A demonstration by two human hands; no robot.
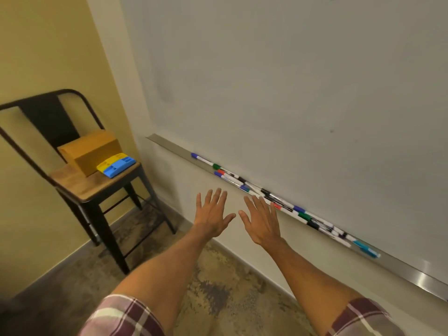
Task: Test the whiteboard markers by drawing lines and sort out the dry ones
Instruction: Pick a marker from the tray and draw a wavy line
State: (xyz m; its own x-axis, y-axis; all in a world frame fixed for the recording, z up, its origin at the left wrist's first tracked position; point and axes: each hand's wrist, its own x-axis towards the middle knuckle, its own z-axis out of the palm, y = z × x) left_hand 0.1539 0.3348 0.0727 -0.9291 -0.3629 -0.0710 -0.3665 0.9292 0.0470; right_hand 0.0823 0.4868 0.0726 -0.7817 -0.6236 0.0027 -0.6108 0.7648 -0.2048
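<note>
- Across the far and right side, the whiteboard [291,81] is seen as a broad, smooth, pale sheet. No fresh line is visible on it, so testing is judged not yet begun.
- At left, a chair [46,112] of dark metal tube with a worn wooden seat is set against the yellow wall.
- Along the board's lower edge, a narrow brushed-metal ledge [421,278] is run from far left to near right.
- On that ledge the markers [304,215] are laid in an overlapping row: slim white barrels with blue, green, red, black and teal caps. Round barrels on a shallow lip could be swept to the floor by a careless grab. Tested pens could also be mixed back among untested ones.
- On the seat a plain cardboard box [89,151] is parked, well apart from the ledge.
- Both the left hand [213,214] and the right hand [261,221] are spread wide and flat, with nothing held. The right fingertips are near the markers, though contact cannot be told.
- Beside the box, a blocky yellow-and-blue plastic eraser [116,164] is noted.
</note>
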